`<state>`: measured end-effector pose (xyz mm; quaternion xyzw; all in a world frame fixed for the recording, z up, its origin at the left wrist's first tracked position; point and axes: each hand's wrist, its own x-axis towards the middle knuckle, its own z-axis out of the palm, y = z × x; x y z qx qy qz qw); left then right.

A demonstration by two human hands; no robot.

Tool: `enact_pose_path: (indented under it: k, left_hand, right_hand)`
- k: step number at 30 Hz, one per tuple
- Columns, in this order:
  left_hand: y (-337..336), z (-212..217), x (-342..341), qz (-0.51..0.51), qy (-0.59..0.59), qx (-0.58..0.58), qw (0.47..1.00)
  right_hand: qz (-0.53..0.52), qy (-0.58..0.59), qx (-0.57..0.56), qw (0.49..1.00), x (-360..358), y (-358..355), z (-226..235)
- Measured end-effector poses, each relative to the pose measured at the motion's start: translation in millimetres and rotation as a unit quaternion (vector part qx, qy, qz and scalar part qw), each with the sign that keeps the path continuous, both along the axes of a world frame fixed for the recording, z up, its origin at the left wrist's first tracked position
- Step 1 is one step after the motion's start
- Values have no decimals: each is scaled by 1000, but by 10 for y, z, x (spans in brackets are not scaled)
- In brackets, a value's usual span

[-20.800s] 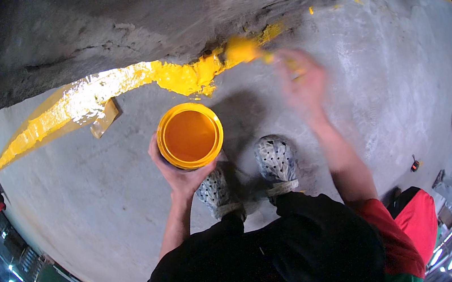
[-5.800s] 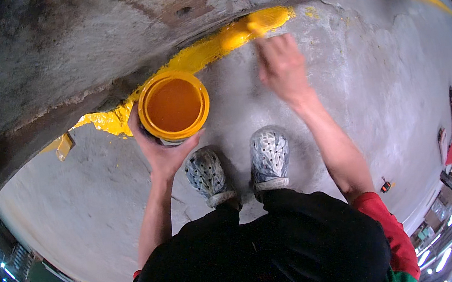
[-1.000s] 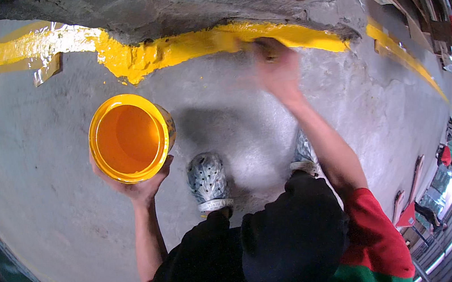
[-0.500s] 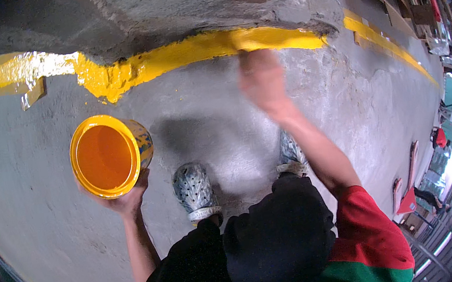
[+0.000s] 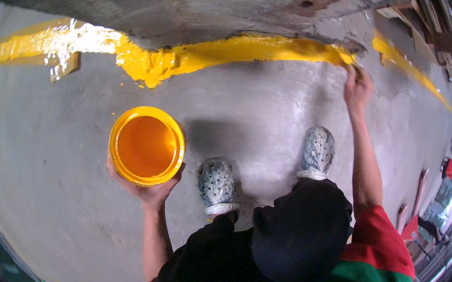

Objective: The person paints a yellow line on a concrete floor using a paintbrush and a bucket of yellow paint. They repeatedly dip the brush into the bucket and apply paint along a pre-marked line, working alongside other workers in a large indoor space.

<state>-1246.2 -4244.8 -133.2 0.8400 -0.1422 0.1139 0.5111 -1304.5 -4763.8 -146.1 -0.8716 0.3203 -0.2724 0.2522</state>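
Observation:
My left hand (image 5: 150, 194) is wrapped round the lower side of a paint can (image 5: 179, 141), its fingers partly hidden behind it. The can is tilted toward me, with a yellow-coated rim and orange-yellow paint inside. At the far right, my right hand (image 5: 359, 92) is closed on a paintbrush (image 5: 348, 60), most of it hidden by the fingers. Its yellow tip touches the right end of a wet yellow stripe (image 5: 237, 51) on the floor. The stripe runs along the foot of a grey concrete block (image 5: 208, 6) and looks thick and glossy at left.
A small piece of tape or card (image 5: 65, 68) lies by the stripe at left. Another yellow line (image 5: 410, 68) crosses the floor at right, near stacked boards (image 5: 434, 28). My feet in grey perforated clogs (image 5: 217, 182) stand on the grey floor (image 5: 60, 180).
My right hand has moved right along the stripe to its end with the brush. The view has shifted, so the can and my left hand appear further right.

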Motion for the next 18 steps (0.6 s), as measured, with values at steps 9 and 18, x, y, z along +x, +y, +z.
enact_pose_path:
  k: [9,18]
  left_hand:
    - [50,117,-89,43,-8,10,999]
    - [245,107,-272,100,-17,-22,995]
  right_hand:
    - [283,3,-128,951,944,1819,-60]
    - [329,-32,69,941,1350,2531,190]
